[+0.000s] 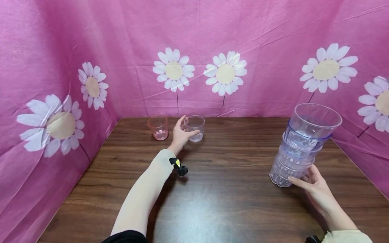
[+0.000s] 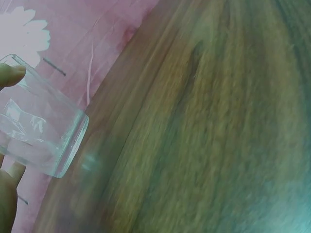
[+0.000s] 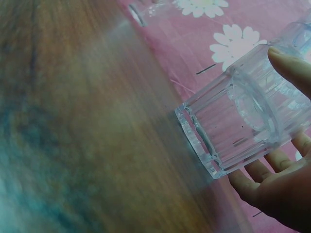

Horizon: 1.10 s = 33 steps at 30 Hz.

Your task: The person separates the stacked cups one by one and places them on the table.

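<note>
Two hands at work on a dark wood-grained tabletop (image 1: 225, 162). The left hand (image 1: 179, 135), near the far edge, is partly closed about a clear cup (image 1: 197, 125), its thumb across the near side and its fingers round the other; the cup stands upright on the tabletop. Just left of this hand stands a pink-tinted cup (image 1: 159, 129), untouched. The right hand (image 1: 316, 186), well apart on the right, grips the lower part of a tall stack of clear cups (image 1: 299, 145), with thumb and fingers on opposite sides, spread to its width. The base of the stack lies at or close to the tabletop; contact cannot be told. A pink cloth (image 1: 130, 40) printed with white daisies (image 1: 225, 74) forms the backdrop.
</note>
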Each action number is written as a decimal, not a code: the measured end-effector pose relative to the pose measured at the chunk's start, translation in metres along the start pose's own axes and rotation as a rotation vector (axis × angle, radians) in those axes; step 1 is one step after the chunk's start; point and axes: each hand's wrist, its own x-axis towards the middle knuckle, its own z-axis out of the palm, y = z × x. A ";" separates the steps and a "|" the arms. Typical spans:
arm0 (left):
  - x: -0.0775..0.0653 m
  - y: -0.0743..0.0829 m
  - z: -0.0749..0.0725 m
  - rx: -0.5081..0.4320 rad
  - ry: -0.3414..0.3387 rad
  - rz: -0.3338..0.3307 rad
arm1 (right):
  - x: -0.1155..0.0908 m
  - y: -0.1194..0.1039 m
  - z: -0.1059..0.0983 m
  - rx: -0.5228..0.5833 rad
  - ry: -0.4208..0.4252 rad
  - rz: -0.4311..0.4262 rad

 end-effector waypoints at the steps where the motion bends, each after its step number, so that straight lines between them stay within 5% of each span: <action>1: -0.002 0.005 -0.002 0.001 0.005 -0.005 | 0.000 0.000 0.000 -0.001 0.001 0.002; 16: 0.006 -0.017 -0.020 -0.010 0.093 -0.017 | 0.000 -0.001 0.002 -0.019 -0.010 0.001; 33: 0.006 -0.013 -0.016 0.106 0.056 -0.046 | 0.001 -0.001 0.000 0.004 -0.008 -0.009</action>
